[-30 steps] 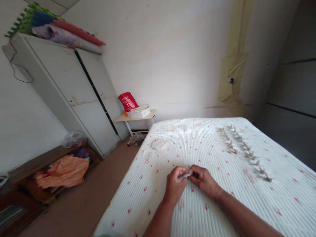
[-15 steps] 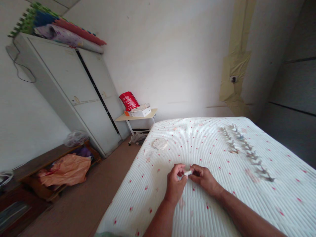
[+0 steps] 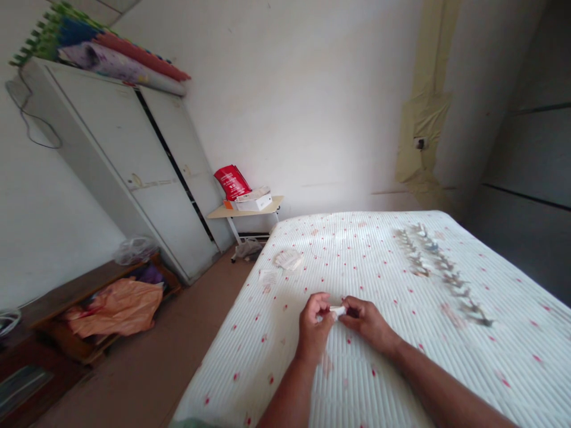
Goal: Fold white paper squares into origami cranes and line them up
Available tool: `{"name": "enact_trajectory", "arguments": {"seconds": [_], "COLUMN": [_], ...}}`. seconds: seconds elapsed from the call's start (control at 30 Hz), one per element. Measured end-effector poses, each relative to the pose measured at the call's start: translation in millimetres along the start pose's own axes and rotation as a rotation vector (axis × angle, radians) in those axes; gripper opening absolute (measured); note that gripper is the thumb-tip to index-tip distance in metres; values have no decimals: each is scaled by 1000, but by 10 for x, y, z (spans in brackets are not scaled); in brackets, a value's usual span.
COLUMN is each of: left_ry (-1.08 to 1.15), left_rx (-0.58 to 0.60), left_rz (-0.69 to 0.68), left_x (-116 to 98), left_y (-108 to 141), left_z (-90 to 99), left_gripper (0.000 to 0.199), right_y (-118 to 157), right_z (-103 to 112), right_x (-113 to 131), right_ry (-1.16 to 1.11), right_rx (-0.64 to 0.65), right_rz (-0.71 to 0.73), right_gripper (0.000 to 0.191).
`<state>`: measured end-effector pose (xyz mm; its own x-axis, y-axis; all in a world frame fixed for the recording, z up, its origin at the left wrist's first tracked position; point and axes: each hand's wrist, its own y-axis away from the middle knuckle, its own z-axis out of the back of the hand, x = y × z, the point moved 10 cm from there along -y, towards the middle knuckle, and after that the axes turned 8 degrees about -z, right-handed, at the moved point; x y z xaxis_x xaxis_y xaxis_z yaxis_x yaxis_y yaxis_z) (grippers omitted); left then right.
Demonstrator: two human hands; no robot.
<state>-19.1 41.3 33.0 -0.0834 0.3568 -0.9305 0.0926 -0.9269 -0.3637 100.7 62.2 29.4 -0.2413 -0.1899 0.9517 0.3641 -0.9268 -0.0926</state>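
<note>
Between my two hands is a small folded piece of white paper [image 3: 338,310], pinched at both ends above the bed [image 3: 357,261]. The fingertips of my left hand [image 3: 316,321] close on its left end, and those of my right hand [image 3: 366,318] on its right end. Toward the left edge of the bed lies a stack of printed paper pieces [image 3: 288,259], with a single paper piece [image 3: 268,277] beside it. Small folded paper figures [image 3: 455,279] stand in two rows on the right; their exact shape is blurred.
A small table [image 3: 218,211] beyond the bed bears a red bag [image 3: 232,182] and a white box [image 3: 255,202]. At the left stand a grey cabinet [image 3: 120,142] topped with rolled mats [image 3: 125,65], and a low wooden bench [image 3: 49,315] with an orange plastic bag [image 3: 118,309].
The folded paper has turned slightly and looks more level between my fingers. My left hand has shifted a little to the left; the view has moved slightly too.
</note>
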Motion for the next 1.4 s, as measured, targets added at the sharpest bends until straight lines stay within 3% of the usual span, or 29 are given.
{"name": "enact_trajectory", "arguments": {"seconds": [0.3,0.53,0.73,0.9,1.0,1.03,1.1,1.2,1.33,1.4], "left_ry": [130,139,140,63,10,16,47,116,196,194], "left_rx": [-59,-45,-52,50,-5,-41,-107,-143,-155,-155], "left_rz": [90,98,126,94,104,108,115,114,128,123], "left_x": [75,61,98,57,63,67,82,123,189,183], "left_y": [6,-5,-8,-27,-32,-33,-34,-44,-73,-96], "left_z": [-4,-56,-24,-101,-29,11,88,138,138,128], "left_gripper": [29,41,27,24,23,21,18,16,18,18], "right_y": [2,-29,-30,-37,-36,-26,15,182,566,596], "right_z": [-7,40,-16,69,58,78,190,547,1065,1068], "right_x": [17,-54,-57,-27,23,77,253,776,1571,1764], "right_ry": [-18,-115,-209,-262,-221,-194,-103,65,139,239], "right_rx": [1,-40,18,-71,-57,-60,-109,-302,-633,-619], "right_rz": [0,-27,-41,-10,13,33,77,222,469,519], "right_gripper": [15,22,26,24,20,26,57,72,65,38]}}
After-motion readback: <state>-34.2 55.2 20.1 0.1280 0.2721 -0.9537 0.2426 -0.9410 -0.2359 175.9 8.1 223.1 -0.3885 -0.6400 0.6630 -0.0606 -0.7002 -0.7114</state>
